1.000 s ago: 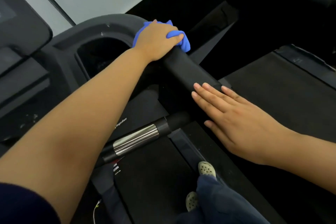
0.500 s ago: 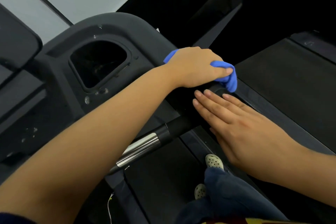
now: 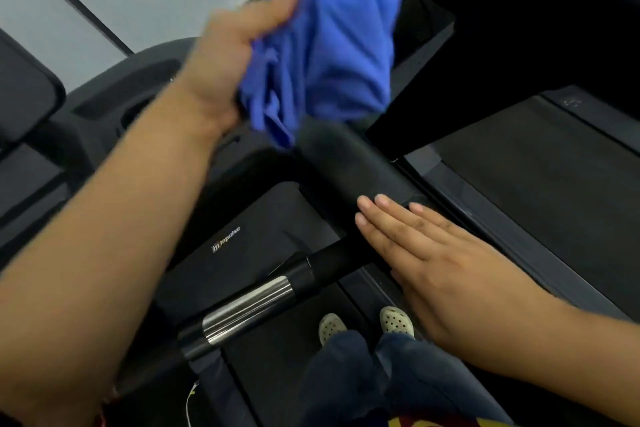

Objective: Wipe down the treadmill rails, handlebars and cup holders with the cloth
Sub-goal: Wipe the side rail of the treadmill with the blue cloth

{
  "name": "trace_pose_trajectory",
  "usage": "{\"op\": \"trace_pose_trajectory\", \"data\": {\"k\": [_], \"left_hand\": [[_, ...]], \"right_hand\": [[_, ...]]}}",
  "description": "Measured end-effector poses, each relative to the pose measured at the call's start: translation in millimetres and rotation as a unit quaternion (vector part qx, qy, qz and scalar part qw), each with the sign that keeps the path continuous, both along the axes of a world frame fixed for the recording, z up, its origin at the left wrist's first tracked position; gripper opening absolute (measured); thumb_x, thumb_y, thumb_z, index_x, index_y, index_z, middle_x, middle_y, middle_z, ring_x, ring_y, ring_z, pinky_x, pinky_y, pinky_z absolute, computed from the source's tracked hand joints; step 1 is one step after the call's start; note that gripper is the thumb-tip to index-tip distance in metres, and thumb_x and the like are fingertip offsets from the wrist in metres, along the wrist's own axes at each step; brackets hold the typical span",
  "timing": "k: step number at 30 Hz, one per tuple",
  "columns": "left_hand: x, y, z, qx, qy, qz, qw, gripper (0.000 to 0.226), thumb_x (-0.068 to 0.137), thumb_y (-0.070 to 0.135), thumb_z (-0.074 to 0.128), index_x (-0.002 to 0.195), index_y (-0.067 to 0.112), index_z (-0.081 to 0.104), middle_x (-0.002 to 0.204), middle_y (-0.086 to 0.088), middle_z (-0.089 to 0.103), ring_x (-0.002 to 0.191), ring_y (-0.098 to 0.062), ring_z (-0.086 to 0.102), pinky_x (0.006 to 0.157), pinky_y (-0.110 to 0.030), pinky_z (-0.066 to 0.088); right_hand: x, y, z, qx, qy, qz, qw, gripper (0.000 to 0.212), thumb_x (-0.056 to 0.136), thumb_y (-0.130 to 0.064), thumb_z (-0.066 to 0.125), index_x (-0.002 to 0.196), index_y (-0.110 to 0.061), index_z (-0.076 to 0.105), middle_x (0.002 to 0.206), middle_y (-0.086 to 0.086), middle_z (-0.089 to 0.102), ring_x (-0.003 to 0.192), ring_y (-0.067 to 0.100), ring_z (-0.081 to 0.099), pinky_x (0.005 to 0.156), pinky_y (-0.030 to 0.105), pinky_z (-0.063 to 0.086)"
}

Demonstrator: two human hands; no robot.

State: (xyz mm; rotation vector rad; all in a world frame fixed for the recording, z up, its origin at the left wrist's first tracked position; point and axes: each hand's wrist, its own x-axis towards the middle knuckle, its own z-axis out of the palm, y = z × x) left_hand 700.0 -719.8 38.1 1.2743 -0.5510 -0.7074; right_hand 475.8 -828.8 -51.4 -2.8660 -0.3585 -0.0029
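Now the cloth (image 3: pixel 332 45) is held bunched in the left hand (image 3: pixel 228 69), just above the padded handlebar (image 3: pixel 346 163); soft and light, it is best gripped wadded, while the right hand (image 3: pixel 440 263) is laid flat, fingers straight, at the bar's near end

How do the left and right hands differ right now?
The left hand grips the blue cloth; the right hand holds nothing. The left hand's fingers are curled; the right hand's are straight. The left hand is blurred, above the padded handlebar; the right hand is sharp, at its near end. Both are bare.
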Motion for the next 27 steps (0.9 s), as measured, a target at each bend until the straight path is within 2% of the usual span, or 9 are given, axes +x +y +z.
{"op": "trace_pose_trajectory", "data": {"k": [2, 4, 6, 8, 12, 15, 18, 23, 27], "left_hand": [[44.7, 11.9, 10.2, 0.016, -0.091, 0.042, 0.995, 0.028, 0.096, 0.017, 0.038, 0.09, 0.009, 0.064, 0.086, -0.002, 0.072, 0.093, -0.02, 0.068, 0.081, -0.03, 0.052], [89.8, 21.1, 10.5, 0.171, -0.186, 0.076, 0.965, 0.03, 0.095, 0.033, 0.034, 0.092, 0.012, 0.056, 0.087, -0.008, 0.064, 0.102, -0.032, 0.063, 0.079, -0.031, 0.054], [118.2, 23.3, 0.1, 0.275, -0.278, 0.096, 0.915, 0.031, 0.096, 0.039, 0.033, 0.085, 0.019, 0.054, 0.078, -0.008, 0.056, 0.082, -0.029, 0.064, 0.066, -0.023, 0.052], [131.9, 20.1, -18.4, 0.331, -0.346, 0.105, 0.872, 0.027, 0.097, 0.039, 0.039, 0.077, 0.026, 0.052, 0.069, 0.002, 0.051, 0.06, -0.008, 0.055, 0.061, -0.017, 0.043], [134.6, 18.1, -58.5, 0.441, -0.441, 0.021, 0.781, 0.028, 0.096, 0.034, 0.044, 0.09, 0.013, 0.061, 0.065, 0.007, 0.054, 0.056, -0.005, 0.048, 0.064, -0.022, 0.039], [118.7, 10.9, -58.8, 0.444, -0.437, -0.009, 0.782, 0.02, 0.097, 0.032, 0.045, 0.088, 0.019, 0.057, 0.052, 0.01, 0.048, 0.046, 0.005, 0.048, 0.052, -0.01, 0.033], [96.3, 8.3, -59.8, 0.399, -0.467, -0.056, 0.787, 0.028, 0.091, 0.04, 0.043, 0.084, 0.018, 0.059, 0.069, 0.009, 0.054, 0.071, -0.01, 0.053, 0.071, -0.026, 0.039], [45.4, 7.8, -69.6, 0.317, -0.54, -0.099, 0.774, 0.018, 0.094, 0.033, 0.044, 0.085, 0.035, 0.06, 0.075, 0.018, 0.056, 0.078, -0.005, 0.05, 0.085, -0.032, 0.041], [4.8, 3.9, -77.3, 0.266, -0.563, -0.086, 0.778, 0.029, 0.092, 0.039, 0.041, 0.092, 0.026, 0.067, 0.086, 0.019, 0.06, 0.088, -0.013, 0.057, 0.09, -0.039, 0.04]], "right_hand": [[9.7, -0.6, 5.0, -0.001, 0.006, 0.009, 1.0, 0.065, 0.079, -0.021, 0.042, 0.142, -0.008, 0.04, 0.151, 0.007, 0.033, 0.14, 0.018, 0.028, 0.109, 0.033, 0.019], [21.2, -0.7, 7.8, 0.012, 0.014, 0.019, 1.0, 0.065, 0.079, -0.018, 0.047, 0.143, -0.01, 0.039, 0.152, 0.004, 0.032, 0.14, 0.016, 0.027, 0.111, 0.032, 0.016], [29.5, -0.8, 8.2, 0.018, 0.019, 0.025, 0.999, 0.064, 0.079, -0.016, 0.05, 0.142, -0.011, 0.04, 0.151, 0.002, 0.034, 0.14, 0.015, 0.029, 0.113, 0.03, 0.015], [31.5, 0.9, 9.2, 0.003, 0.012, 0.021, 1.0, 0.062, 0.077, -0.017, 0.052, 0.139, -0.011, 0.046, 0.148, 0.002, 0.039, 0.138, 0.015, 0.034, 0.113, 0.029, 0.021], [28.9, 5.7, 8.5, 0.039, 0.011, 0.011, 0.999, 0.053, 0.085, -0.019, 0.042, 0.136, -0.013, 0.049, 0.148, 0.002, 0.04, 0.139, 0.015, 0.031, 0.114, 0.03, 0.01], [29.6, 3.0, 8.8, 0.102, 0.028, 0.009, 0.994, 0.052, 0.09, -0.026, 0.033, 0.139, -0.015, 0.046, 0.151, -0.002, 0.035, 0.141, 0.009, 0.023, 0.115, 0.026, 0.007], [32.2, -1.3, 14.7, 0.195, 0.044, 0.004, 0.98, 0.047, 0.092, -0.022, 0.037, 0.136, -0.017, 0.05, 0.147, -0.006, 0.039, 0.139, -0.001, 0.023, 0.115, 0.02, 0.012], [32.2, -19.1, 28.0, 0.37, -0.008, -0.074, 0.926, 0.039, 0.082, 0.002, 0.048, 0.105, -0.019, 0.072, 0.106, -0.005, 0.071, 0.104, 0.005, 0.064, 0.093, 0.028, 0.049], [26.0, -28.6, 35.2, 0.363, -0.061, -0.071, 0.927, 0.039, 0.078, 0.011, 0.049, 0.095, -0.015, 0.073, 0.093, 0.0, 0.071, 0.09, 0.014, 0.067, 0.082, 0.032, 0.052]]}}
